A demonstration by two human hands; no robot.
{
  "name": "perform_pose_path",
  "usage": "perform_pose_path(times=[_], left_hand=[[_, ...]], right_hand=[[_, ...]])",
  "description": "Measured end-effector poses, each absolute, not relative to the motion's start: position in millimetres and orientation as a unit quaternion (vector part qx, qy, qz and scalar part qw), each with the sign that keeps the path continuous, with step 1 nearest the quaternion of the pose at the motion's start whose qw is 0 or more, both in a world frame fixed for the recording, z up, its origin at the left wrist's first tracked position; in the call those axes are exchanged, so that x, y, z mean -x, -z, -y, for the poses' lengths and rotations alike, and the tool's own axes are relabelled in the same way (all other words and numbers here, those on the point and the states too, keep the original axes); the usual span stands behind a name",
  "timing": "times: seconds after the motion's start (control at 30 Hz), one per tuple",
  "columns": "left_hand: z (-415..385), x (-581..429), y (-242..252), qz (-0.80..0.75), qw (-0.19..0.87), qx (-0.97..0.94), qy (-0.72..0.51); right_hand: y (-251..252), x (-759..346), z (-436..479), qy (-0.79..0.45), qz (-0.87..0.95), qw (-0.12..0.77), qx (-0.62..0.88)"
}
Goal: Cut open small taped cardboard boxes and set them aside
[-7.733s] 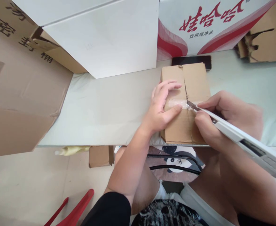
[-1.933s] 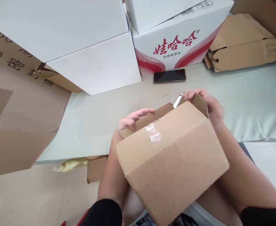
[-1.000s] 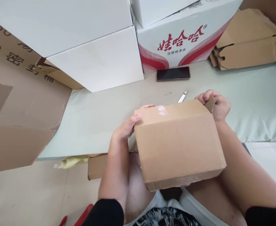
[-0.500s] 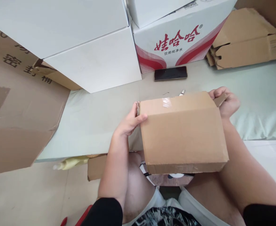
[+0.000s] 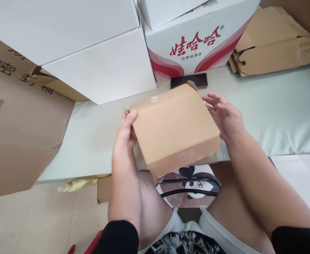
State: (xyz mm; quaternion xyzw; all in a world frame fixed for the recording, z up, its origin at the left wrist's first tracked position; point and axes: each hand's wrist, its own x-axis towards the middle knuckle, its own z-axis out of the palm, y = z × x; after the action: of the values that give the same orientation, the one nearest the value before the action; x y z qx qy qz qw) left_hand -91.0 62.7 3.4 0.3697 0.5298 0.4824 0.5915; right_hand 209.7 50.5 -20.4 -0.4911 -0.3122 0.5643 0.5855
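A small brown cardboard box is tilted in the air over the front of the bench, with a bit of clear tape on its far edge. My left hand grips its left end, thumb on the upper face and fingers out of sight behind. Just off the box's right end, my right hand has its fingers apart and holds nothing I can see. A flap sticks up at the far right corner of the box. Behind that corner lies a black phone, partly covered by the box.
White boxes and a red-and-white water carton stand along the back. Flattened cardboard lies at the back right on the pale green bench cover. A large brown carton fills the left side. Below is a panda-print stool.
The box has moved left and away from me, and turned counter-clockwise with my left hand still on it. My right hand has let go of the right-end flap and opened.
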Motion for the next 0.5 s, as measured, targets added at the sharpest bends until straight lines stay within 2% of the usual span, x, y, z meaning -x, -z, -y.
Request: perform_pose_path(times=[0.17,0.3,0.5], left_hand=[[-67.5,109.5,-1.3,-0.467,0.644,-0.248,-0.553],[-69.2,112.5,1.1,-0.456,0.675,-0.196,-0.546],[-69.6,100.3,3.8,-0.462,0.674,-0.204,-0.539]], right_hand=[[28.3,-208.4,-52.1,-0.526,0.441,0.556,0.468],[28.9,-202.3,-51.9,-0.448,0.51,0.542,0.495],[30.6,-205.0,-45.0,-0.285,0.621,0.438,0.585]])
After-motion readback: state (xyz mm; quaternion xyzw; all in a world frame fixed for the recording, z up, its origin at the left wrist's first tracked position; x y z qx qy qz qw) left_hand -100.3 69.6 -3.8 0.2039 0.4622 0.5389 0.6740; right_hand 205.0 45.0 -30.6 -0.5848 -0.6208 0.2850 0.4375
